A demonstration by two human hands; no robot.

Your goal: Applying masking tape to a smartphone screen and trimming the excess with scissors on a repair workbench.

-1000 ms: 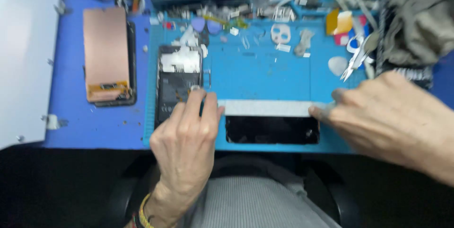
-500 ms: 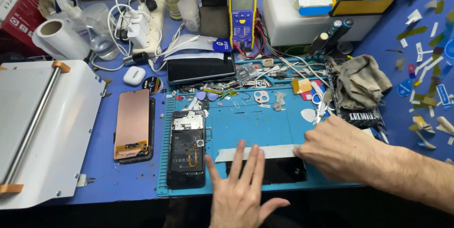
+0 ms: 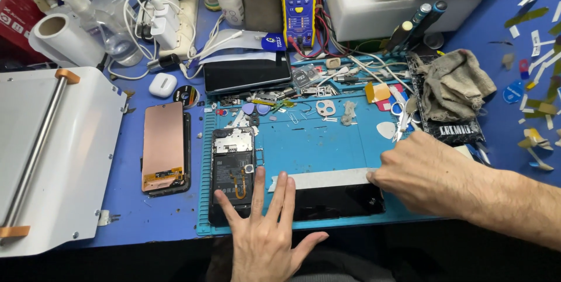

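Left hand point(image 3: 266, 232): is being spread flat, fingers splayed, over the black screen panel point(image 3: 333, 200).
Right hand point(image 3: 423, 171): is being pinched on the white strip point(image 3: 321, 178), still attached.
Opened phone point(image 3: 232, 171): is being left beside, on the blue mat point(image 3: 327, 142).

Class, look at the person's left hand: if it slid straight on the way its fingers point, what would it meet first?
The left hand points up the blue mat. Its middle fingers would probably first cross the white strip, just ahead of their tips, atop the black panel.
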